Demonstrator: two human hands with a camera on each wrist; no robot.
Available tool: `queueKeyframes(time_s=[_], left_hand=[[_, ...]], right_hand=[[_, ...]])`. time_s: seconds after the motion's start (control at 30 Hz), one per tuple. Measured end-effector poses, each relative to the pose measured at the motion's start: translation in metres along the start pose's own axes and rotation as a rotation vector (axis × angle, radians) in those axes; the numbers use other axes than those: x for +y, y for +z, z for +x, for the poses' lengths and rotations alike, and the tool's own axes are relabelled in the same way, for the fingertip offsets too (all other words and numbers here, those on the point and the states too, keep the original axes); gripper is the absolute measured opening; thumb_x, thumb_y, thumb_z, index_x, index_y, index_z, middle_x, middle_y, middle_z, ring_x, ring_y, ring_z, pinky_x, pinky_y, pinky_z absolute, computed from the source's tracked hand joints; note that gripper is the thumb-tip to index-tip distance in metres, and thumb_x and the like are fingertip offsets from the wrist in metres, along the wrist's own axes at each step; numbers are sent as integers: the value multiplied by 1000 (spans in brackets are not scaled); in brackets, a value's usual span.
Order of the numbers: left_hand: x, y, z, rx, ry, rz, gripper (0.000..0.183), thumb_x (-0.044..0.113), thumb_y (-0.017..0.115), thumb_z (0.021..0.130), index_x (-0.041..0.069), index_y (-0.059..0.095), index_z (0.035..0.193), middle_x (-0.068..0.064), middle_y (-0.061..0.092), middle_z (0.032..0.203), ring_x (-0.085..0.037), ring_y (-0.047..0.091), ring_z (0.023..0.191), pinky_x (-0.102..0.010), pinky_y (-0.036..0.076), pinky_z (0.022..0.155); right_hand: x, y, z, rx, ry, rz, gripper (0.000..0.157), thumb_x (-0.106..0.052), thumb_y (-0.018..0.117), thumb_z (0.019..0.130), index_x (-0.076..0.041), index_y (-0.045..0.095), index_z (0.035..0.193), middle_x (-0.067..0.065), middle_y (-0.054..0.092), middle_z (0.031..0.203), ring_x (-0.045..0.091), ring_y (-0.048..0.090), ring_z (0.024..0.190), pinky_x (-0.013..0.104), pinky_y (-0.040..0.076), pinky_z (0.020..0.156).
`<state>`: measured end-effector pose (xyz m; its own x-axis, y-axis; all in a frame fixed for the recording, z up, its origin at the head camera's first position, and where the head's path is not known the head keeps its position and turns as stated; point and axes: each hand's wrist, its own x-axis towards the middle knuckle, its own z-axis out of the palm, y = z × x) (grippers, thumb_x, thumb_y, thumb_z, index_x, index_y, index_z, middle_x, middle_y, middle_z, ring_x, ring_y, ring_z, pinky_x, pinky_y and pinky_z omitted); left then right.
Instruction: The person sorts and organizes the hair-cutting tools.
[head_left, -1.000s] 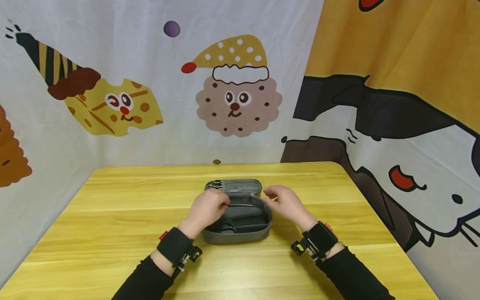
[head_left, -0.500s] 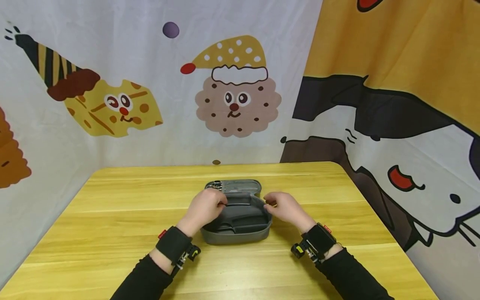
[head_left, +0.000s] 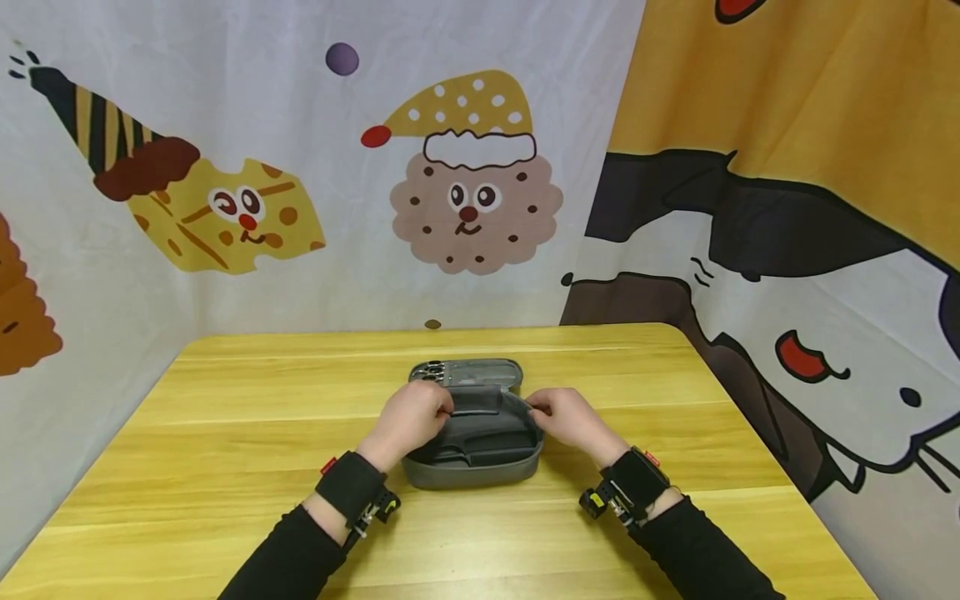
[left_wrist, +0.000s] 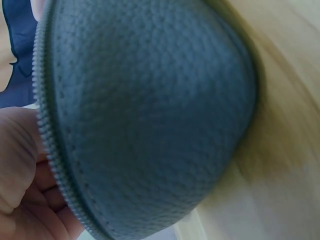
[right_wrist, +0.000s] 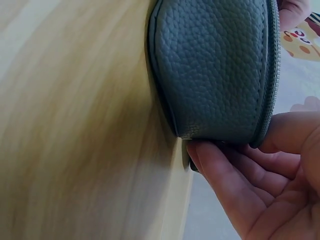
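A grey zip case (head_left: pixel 472 475) of pebbled, leather-like material lies unzipped on the table, its lid (head_left: pixel 483 372) folded back behind it. Small metal tools (head_left: pixel 430 370) sit at the left end of the lid. My left hand (head_left: pixel 408 421) reaches over the case's left side with curled fingers, gripping near the zipped rim (left_wrist: pixel 47 125); its fingertips are partly hidden. On the opposite side, my right hand (head_left: pixel 573 421) pinches the back right rim, thumb on the zip edge and fingers against the outer wall (right_wrist: pixel 215 70). Dark recesses (head_left: pixel 498 446) show inside the case.
The wooden table (head_left: pixel 247 467) extends around the case, with its far edge just behind the lid. A curtain (head_left: pixel 285 108) printed with cartoon figures hangs behind the table and along its sides.
My right hand has moved slightly down and closed its fingers on the case's right rim. The left hand has barely moved, and the case stays almost in place.
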<state>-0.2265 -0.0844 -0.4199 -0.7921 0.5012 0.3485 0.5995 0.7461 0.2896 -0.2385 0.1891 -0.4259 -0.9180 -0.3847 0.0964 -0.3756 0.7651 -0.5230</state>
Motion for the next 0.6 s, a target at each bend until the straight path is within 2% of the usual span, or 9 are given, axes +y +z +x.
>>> queueKeyframes(time_s=[0.43, 0.6], left_hand=[[1, 3, 2, 2, -40, 27, 13, -2, 75, 80, 12, 75, 80, -2, 68, 78, -21, 65, 74, -36, 55, 66], [3, 2, 3, -21, -88, 25, 8, 5, 78, 82, 12, 74, 80, -2, 67, 78, -20, 64, 72, -36, 54, 65]], right_hand=[[-1, -1, -2, -6, -12, 3, 15, -6, 67, 92, -3, 75, 105, 0, 70, 89, 10, 56, 73, 30, 49, 66], [0, -1, -2, -8, -12, 2, 15, -6, 67, 92, -4, 75, 105, 0, 70, 89, 10, 56, 73, 29, 49, 66]])
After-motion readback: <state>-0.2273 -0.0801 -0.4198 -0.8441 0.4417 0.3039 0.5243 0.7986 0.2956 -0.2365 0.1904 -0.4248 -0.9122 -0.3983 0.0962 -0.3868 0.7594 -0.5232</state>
